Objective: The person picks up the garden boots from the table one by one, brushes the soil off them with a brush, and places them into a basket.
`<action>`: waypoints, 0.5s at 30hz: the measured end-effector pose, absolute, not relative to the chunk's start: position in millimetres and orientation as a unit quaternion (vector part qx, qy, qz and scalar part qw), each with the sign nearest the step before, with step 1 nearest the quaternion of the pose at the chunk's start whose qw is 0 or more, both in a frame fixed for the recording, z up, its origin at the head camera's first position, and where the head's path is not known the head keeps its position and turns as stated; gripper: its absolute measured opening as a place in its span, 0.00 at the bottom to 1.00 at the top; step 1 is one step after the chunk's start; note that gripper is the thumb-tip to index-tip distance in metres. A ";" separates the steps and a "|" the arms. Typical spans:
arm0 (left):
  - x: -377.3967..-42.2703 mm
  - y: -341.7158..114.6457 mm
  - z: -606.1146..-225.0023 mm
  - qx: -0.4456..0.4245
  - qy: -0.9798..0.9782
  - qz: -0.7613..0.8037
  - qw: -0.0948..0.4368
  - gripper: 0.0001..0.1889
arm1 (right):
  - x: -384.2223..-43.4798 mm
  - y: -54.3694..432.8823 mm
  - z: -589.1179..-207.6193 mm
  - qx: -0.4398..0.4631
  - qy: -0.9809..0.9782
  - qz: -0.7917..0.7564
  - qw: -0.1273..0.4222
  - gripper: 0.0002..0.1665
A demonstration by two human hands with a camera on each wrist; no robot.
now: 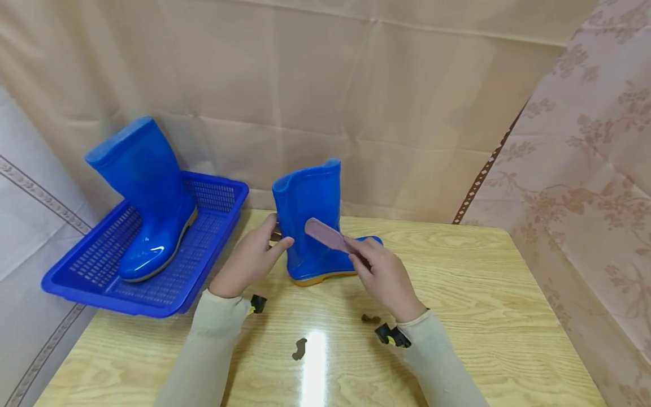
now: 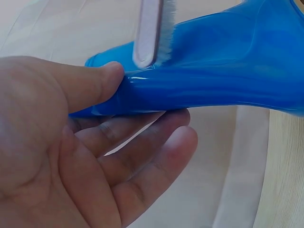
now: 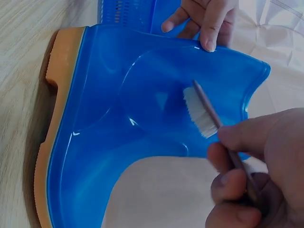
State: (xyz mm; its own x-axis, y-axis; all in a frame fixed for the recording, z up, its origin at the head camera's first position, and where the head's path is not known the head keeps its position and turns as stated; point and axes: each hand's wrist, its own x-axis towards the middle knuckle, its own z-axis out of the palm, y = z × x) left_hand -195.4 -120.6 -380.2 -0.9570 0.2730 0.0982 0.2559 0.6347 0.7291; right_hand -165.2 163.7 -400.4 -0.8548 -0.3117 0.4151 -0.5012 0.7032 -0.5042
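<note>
A blue rain boot (image 1: 311,198) with an orange sole (image 3: 61,90) stands upright on the table. My left hand (image 1: 250,257) holds the back of its shaft, thumb (image 2: 95,85) on the near side and fingers (image 2: 156,166) around behind. A brush (image 1: 328,235) with a mauve-brown back and white bristles (image 3: 199,114) is gripped by its handle in my right hand (image 1: 386,276). In the right wrist view the bristles face the side of the shaft, close to its surface. The right hand covers part of the boot's foot in the head view.
On the left, a blue plastic basket (image 1: 122,308) carries a second blue boot (image 1: 160,186), toe toward me. Two dark brown patches (image 1: 299,349) lie on the wooden table (image 1: 483,294), in front of the boot. A beige curtain (image 1: 407,113) hangs behind the table.
</note>
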 end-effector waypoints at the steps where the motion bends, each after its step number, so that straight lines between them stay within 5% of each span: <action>1: -195.4 -120.4 -380.3 0.144 0.904 0.401 0.011 0.26 | -165.4 164.5 -400.5 0.211 -0.915 0.314 0.142 0.22; 9: -195.9 -122.4 -383.0 0.146 0.892 0.426 0.021 0.27 | -166.1 176.3 -394.7 0.161 -0.937 0.302 0.075 0.11; 15: -196.2 -124.2 -380.7 0.139 0.886 0.442 0.015 0.27 | -162.6 185.3 -386.3 0.142 -0.909 0.351 0.173 0.08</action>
